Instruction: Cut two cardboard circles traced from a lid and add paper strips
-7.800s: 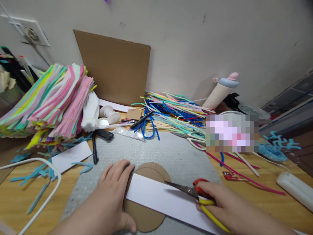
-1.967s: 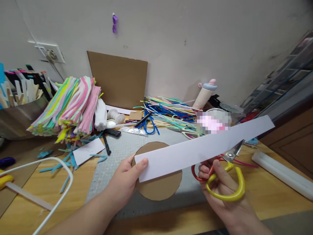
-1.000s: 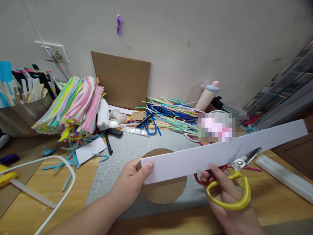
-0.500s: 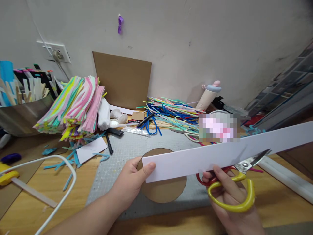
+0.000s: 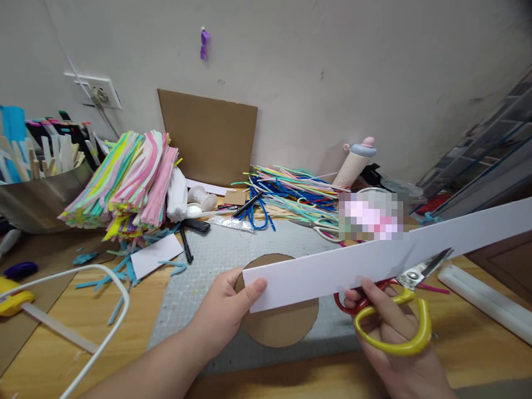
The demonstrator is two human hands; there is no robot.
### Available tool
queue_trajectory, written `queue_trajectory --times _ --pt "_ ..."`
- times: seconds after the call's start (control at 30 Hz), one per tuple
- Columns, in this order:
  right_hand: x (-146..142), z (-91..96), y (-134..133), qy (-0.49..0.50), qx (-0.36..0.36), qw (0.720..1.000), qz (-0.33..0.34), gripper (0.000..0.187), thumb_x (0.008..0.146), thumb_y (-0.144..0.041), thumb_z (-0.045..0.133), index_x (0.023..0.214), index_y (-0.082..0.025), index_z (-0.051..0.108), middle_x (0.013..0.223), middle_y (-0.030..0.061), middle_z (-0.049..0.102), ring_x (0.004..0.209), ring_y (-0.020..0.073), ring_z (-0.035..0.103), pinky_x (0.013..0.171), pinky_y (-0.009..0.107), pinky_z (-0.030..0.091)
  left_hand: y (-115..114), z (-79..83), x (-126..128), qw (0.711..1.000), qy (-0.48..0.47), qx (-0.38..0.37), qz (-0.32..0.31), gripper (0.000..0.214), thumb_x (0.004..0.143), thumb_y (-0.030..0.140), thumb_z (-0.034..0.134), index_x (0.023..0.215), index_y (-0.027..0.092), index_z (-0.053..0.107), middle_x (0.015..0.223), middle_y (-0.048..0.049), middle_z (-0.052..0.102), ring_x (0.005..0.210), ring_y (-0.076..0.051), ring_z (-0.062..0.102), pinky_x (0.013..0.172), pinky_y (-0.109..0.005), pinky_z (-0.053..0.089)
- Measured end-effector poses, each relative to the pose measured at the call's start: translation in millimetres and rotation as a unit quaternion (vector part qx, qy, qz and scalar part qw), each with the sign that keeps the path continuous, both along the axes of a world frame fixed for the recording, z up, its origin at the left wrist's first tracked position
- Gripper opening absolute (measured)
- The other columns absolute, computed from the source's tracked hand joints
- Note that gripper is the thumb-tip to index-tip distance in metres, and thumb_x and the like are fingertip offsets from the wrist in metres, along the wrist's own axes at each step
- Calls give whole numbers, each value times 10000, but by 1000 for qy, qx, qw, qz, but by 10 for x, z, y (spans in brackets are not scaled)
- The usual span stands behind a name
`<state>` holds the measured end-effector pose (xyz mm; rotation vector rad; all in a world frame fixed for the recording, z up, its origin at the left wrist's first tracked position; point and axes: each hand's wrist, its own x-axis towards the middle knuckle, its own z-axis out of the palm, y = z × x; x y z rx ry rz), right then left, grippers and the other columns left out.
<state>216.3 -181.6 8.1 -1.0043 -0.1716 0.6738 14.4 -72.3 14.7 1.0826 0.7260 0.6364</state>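
Note:
A long white paper strip (image 5: 316,274) slants upward to the right across the front of the view. My left hand (image 5: 228,302) is closed on its left end, thumb on top. Behind the strip is a round brown cardboard disc (image 5: 282,327); the left fingers reach its edge, and I cannot tell whether they grip it. My right hand (image 5: 394,327) is closed around a pair of scissors (image 5: 411,277) with one red and one yellow handle loop. Its thumb and fingertips also touch the strip's lower edge. The scissor blades point up and right, in front of the strip.
A grey cutting mat (image 5: 187,310) lies under the hands. Bundled pipe cleaners (image 5: 137,183) and a metal bowl of sticks (image 5: 45,199) stand left. Loose pipe cleaners (image 5: 295,188), a bottle (image 5: 353,163) and a cardboard sheet (image 5: 208,136) are at the back. A white cord frame (image 5: 120,321) is near left.
The strip's right part has risen slightly. The scissors have shifted a little left and up, with the right hand nearly still. Both hands keep their holds.

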Motion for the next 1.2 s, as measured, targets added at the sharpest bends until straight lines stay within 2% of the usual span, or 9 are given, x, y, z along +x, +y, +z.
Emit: queue_trajectory --times 0.17,0.47,0.63,1.0,1.2 --pt "-4 6 6 5 -4 1000 -7 376 477 -161 895 721 -183 610 606 -49 676 472 133 662 499 190 596 -1 40 7 1000 -6 -8 0 396 690 444 768 981 177 738 890 -63 760 888 -245 664 729 -289 483" --pt "-13 26 9 6 -4 1000 -7 386 475 -154 894 745 -186 620 611 -52 680 470 133 662 496 192 595 -28 6 -12 1000 -6 -16 1 394 720 539 705 817 157 707 754 -42 711 697 -163 590 637 -250 427" --pt "6 -14 -5 -7 -7 1000 -5 356 512 -163 879 739 -183 605 610 -55 669 470 126 655 493 188 589 -13 -26 -21 999 -21 -32 -2 379 761 520 674 869 159 712 759 -42 699 699 -163 579 652 -263 432" --pt "4 -28 -8 -5 0 1000 10 329 516 -151 879 704 -192 612 611 -57 678 488 128 660 507 197 596 -18 -1 -11 999 -29 -38 6 355 749 497 698 866 163 733 704 -18 679 677 -141 551 615 -229 416" --pt "5 -54 10 0 0 1000 17 341 533 -169 878 706 -203 585 608 -65 663 496 133 654 509 217 581 -14 -8 -25 998 -31 -55 9 306 811 449 653 894 164 725 747 -33 707 689 -148 595 644 -242 447"
